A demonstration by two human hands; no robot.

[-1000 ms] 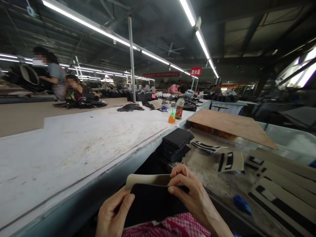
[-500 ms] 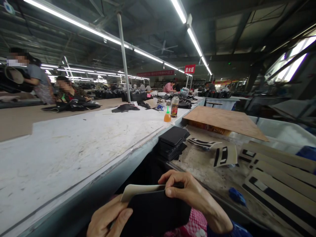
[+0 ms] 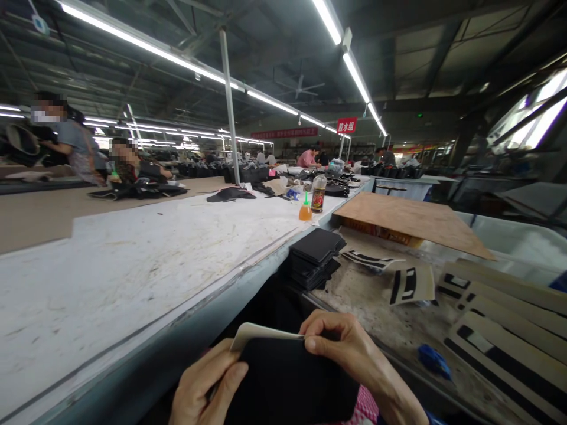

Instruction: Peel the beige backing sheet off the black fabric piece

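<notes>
— What are you holding down there?

— You are holding a flat black panel (image 3: 283, 383), matte and soft-looking, with a thin cream backing sheet (image 3: 259, 332) lifting away along its top edge. It is sitting low in front of you, over your lap, just below the edge of the long table (image 3: 133, 277).

— And how are your fingers sitting on it?

— Your right hand (image 3: 349, 348) is curling closed, thumb and forefinger pinching the top edge of the panel where the cream layer is parting from the black. Your left hand (image 3: 208, 386) is gripping the panel's left side, thumb lying flat on the dark face and the other fingers tucked behind.

— What is lying around you?

— Just beyond your right hand, a stack of black pads (image 3: 316, 254) with rounded corners is resting at the edge of a scuffed, dusty bench. Beside it, cream die-cut sheets (image 3: 410, 283) with black rectangular cutouts are lying flat, and longer strips of the same kind (image 3: 509, 336) are fanning out to your right. A small blue object (image 3: 434, 359) is sitting near them. Farther off, a bare plywood board (image 3: 411, 218) is lying over a box, and an orange squeeze bottle (image 3: 305, 209) is standing next to a drink bottle (image 3: 318, 195) on the white, stained tabletop.
</notes>
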